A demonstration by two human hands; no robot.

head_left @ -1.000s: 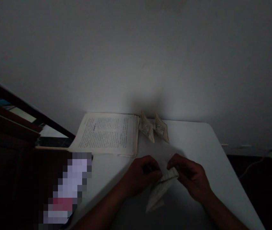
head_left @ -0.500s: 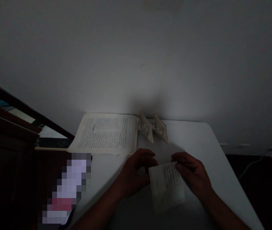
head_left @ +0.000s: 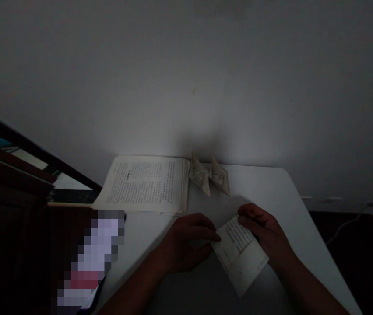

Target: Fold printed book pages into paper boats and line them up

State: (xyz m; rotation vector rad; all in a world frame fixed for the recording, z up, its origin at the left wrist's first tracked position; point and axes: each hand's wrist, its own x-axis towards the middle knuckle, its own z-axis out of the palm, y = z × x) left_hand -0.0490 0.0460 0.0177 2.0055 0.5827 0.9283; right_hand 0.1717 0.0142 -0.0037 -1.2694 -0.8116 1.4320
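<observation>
A folded sheet of printed paper (head_left: 241, 256) lies low over the white table (head_left: 272, 188) in front of me. My left hand (head_left: 186, 245) pinches its left corner with closed fingers. My right hand (head_left: 265, 234) grips its upper right edge, fingers curled on the paper. Two small folded paper boats (head_left: 209, 177) stand at the back of the table, beyond both hands.
An open book (head_left: 147, 183) of printed text lies at the table's back left, beside the boats. A dark wooden piece of furniture (head_left: 15, 183) stands to the left. A blurred-out object (head_left: 91, 258) sits at the table's left edge. A wall rises behind.
The paper went from a narrow pointed folded shape to a flatter rectangular sheet. Both hands turned it and now hold it lower, slanting down to the right.
</observation>
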